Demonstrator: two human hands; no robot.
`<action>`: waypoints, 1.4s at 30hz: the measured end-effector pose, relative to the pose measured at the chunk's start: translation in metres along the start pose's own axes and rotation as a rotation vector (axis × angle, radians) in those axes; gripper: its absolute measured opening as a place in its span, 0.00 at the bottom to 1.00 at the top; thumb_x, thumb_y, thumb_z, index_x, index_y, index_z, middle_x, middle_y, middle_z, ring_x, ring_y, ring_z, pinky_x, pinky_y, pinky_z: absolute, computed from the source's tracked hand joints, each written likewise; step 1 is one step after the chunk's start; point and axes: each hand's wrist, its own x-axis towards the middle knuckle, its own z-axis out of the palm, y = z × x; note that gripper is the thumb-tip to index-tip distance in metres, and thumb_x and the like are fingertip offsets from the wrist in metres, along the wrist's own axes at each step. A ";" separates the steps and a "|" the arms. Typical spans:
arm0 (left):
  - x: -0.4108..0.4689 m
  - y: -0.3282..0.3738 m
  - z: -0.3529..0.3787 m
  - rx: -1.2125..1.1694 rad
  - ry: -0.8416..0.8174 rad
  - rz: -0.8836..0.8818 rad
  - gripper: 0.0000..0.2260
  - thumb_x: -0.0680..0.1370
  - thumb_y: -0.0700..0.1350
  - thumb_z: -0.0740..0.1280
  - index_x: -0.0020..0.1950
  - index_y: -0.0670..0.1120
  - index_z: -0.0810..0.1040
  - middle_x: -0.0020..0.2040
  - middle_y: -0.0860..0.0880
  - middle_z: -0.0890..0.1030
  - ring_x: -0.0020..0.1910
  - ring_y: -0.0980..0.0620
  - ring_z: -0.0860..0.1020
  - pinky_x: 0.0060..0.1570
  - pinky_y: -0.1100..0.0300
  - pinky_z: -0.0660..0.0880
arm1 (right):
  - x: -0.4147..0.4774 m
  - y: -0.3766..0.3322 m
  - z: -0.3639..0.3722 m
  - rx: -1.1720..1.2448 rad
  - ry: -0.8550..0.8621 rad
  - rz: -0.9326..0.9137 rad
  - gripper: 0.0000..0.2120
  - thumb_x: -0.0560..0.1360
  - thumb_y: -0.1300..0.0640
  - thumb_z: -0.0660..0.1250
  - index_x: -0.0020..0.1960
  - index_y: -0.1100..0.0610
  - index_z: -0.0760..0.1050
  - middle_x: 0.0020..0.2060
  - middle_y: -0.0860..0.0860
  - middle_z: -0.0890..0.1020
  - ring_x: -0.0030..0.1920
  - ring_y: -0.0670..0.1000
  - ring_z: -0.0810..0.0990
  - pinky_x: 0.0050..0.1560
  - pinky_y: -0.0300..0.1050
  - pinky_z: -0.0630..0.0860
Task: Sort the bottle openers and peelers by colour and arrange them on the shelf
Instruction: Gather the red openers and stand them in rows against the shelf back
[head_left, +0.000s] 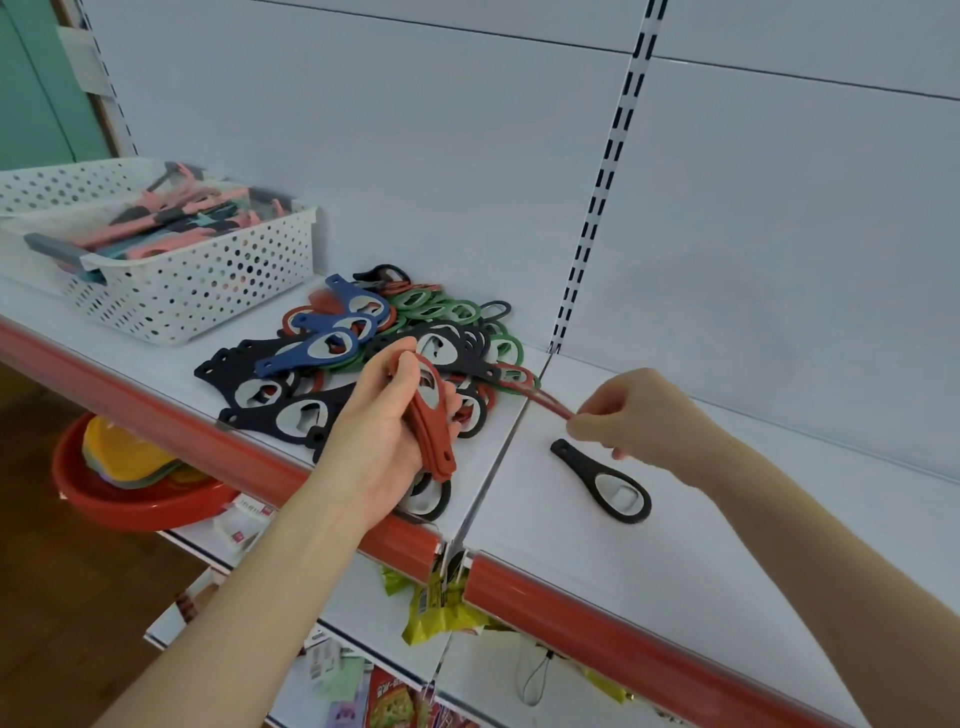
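A mixed pile of bottle openers in black, blue, green and red lies on the white shelf. My left hand grips a stack of red bottle openers above the pile's near edge. My right hand pinches the handle end of another red bottle opener, whose head still rests at the pile's right edge. A single black bottle opener lies apart on the right shelf section, just below my right hand. Peelers in pink, teal and grey fill a white perforated basket at the left.
The shelf has a red front rail and a seam between its two sections. A slotted upright runs up the back panel. Below hang a red bowl with coloured items and snack packets.
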 end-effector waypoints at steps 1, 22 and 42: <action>0.002 -0.002 0.003 -0.003 -0.003 -0.004 0.07 0.80 0.47 0.58 0.55 0.53 0.74 0.51 0.45 0.75 0.46 0.49 0.78 0.42 0.55 0.78 | -0.005 -0.003 -0.005 0.052 0.020 -0.014 0.05 0.69 0.57 0.70 0.38 0.59 0.80 0.30 0.50 0.76 0.28 0.47 0.75 0.25 0.32 0.67; 0.000 0.011 -0.011 -0.061 0.037 0.054 0.06 0.79 0.46 0.59 0.53 0.47 0.73 0.44 0.41 0.80 0.42 0.47 0.81 0.39 0.54 0.81 | 0.053 -0.030 0.064 0.039 0.081 -0.145 0.08 0.74 0.63 0.62 0.40 0.67 0.75 0.42 0.65 0.82 0.38 0.58 0.77 0.39 0.44 0.74; 0.003 0.008 0.000 0.058 -0.127 -0.092 0.11 0.78 0.49 0.59 0.56 0.48 0.75 0.51 0.37 0.79 0.40 0.43 0.82 0.36 0.51 0.80 | 0.033 -0.043 -0.003 0.301 0.066 -0.480 0.12 0.77 0.67 0.59 0.43 0.54 0.75 0.33 0.49 0.76 0.31 0.40 0.74 0.37 0.35 0.75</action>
